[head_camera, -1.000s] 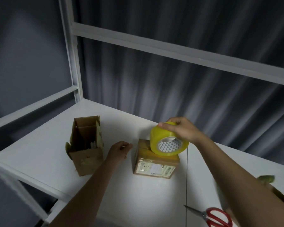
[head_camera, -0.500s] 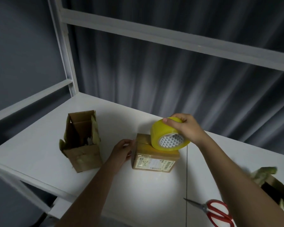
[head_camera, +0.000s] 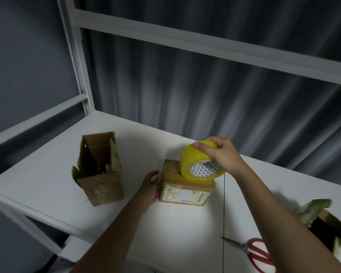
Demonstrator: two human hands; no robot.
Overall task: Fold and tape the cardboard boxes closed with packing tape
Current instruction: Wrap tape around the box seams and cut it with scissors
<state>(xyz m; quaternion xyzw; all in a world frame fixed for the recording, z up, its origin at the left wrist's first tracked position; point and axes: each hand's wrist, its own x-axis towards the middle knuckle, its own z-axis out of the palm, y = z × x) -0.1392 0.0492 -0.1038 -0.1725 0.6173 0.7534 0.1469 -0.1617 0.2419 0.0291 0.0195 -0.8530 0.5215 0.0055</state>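
Note:
A small closed cardboard box [head_camera: 185,192] with a white label on its front sits mid-table. My right hand [head_camera: 222,154] grips a yellow roll of packing tape [head_camera: 200,163], which rests on the box's top. My left hand [head_camera: 152,184] lies flat against the box's left side, fingers straight. A taller cardboard box [head_camera: 99,170] stands to the left with its top flaps open and something pale inside.
Red-handled scissors [head_camera: 254,253] lie near the front right of the white table [head_camera: 47,174]. A third open box [head_camera: 323,223] sits at the right edge, blurred. White shelf posts and rails frame the table; a grey curtain hangs behind.
My left hand has moved right from between the boxes and now touches the small box's left side. The tape roll stays on top of the box in my right hand.

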